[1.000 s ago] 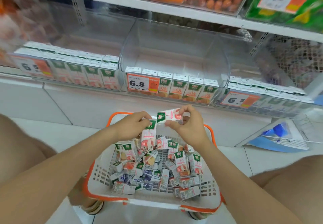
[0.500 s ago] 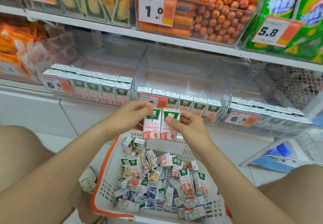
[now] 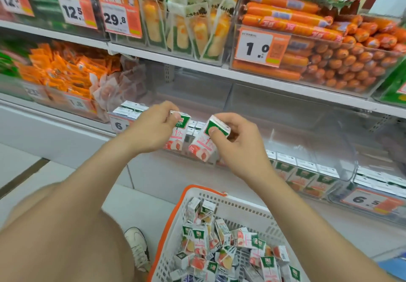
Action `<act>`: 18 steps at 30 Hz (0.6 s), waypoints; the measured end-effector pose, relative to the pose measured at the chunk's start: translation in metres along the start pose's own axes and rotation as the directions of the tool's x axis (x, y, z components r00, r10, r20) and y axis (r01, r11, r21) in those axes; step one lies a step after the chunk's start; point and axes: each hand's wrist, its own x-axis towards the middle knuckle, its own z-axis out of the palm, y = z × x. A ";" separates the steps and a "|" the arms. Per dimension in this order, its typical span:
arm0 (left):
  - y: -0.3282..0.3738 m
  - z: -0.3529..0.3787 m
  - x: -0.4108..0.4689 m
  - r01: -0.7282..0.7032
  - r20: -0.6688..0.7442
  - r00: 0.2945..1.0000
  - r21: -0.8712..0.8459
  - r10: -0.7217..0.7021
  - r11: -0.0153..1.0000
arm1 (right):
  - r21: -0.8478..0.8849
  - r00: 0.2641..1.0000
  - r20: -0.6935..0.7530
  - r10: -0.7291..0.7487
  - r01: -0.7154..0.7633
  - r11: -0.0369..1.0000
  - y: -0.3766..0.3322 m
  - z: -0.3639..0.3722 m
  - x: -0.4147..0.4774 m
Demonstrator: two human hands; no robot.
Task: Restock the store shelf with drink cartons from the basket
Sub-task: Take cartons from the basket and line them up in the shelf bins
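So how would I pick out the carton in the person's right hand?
Start at the orange-rimmed basket and look above it, where two hands hold cartons. The right hand pinches a pink-and-white carton by its green top. Unlike the upright carton in the left hand, this one tilts, its top leaning right.

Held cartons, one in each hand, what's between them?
Head view: only a narrow open gap. The left carton in the left hand and the right carton in the right hand are apart; shelved carton tops show behind.
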 end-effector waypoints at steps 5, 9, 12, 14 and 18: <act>-0.051 -0.036 0.045 0.146 -0.227 0.966 0.086 -0.124 0.986 | -0.166 0.985 0.023 -0.171 0.173 0.971 -0.015 0.061 0.064; -0.080 -0.052 0.057 0.269 -0.312 0.921 0.069 -0.236 0.961 | -0.324 0.947 0.126 -0.297 0.322 0.889 -0.001 0.111 0.124; -0.097 -0.054 0.064 0.292 -0.299 0.920 0.088 -0.255 0.952 | -0.373 0.959 0.182 -0.216 0.270 0.888 0.012 0.147 0.169; -0.105 -0.052 0.069 0.290 -0.297 0.922 0.107 -0.248 0.951 | -0.351 0.967 0.217 -0.134 0.205 0.914 0.021 0.172 0.193; -0.114 -0.051 0.076 0.275 -0.303 0.927 0.155 -0.220 0.949 | -0.229 0.955 0.296 -0.003 0.074 0.971 0.024 0.215 0.221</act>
